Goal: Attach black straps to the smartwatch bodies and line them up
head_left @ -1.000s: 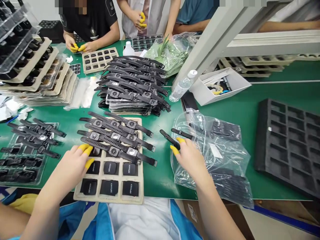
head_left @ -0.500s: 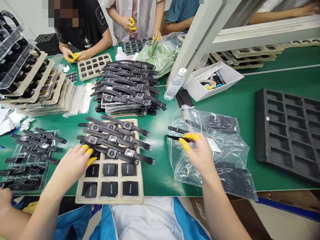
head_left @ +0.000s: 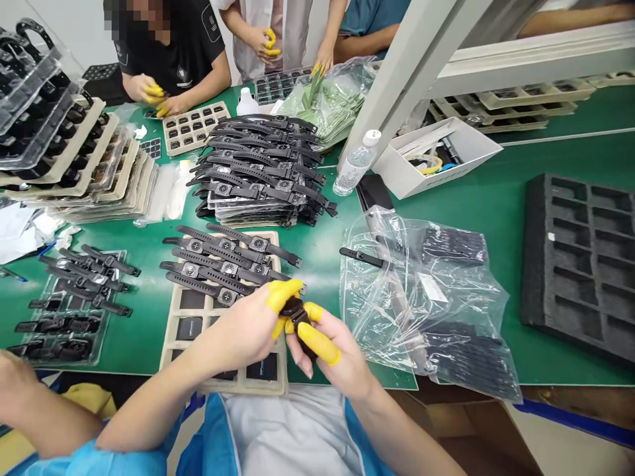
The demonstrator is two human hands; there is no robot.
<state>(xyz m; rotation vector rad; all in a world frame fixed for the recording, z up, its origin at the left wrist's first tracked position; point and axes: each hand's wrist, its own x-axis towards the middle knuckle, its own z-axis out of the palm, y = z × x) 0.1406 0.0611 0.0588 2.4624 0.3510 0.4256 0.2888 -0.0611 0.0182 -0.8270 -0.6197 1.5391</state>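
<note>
My left hand, with yellow finger covers, pinches a dark smartwatch case over the near right corner of a beige tray. Touching that case is a black watch strap, gripped by my right hand, which also wears yellow covers. My fingers partly hide the spot where strap and case meet. In the tray's far part lie several watches with black straps, backs facing up. Nearer compartments hold dark square pieces, some hidden by my left forearm.
A clear plastic bag of black straps lies right, one loose strap on it. Beyond are stacked watches, a bottle and a white box. A black foam tray stands far right. A neighbour's arm enters lower left.
My left hand has lifted a watch case from the tray and moved right. My right hand has brought a strap leftward from the bag, and both hands now meet.
</note>
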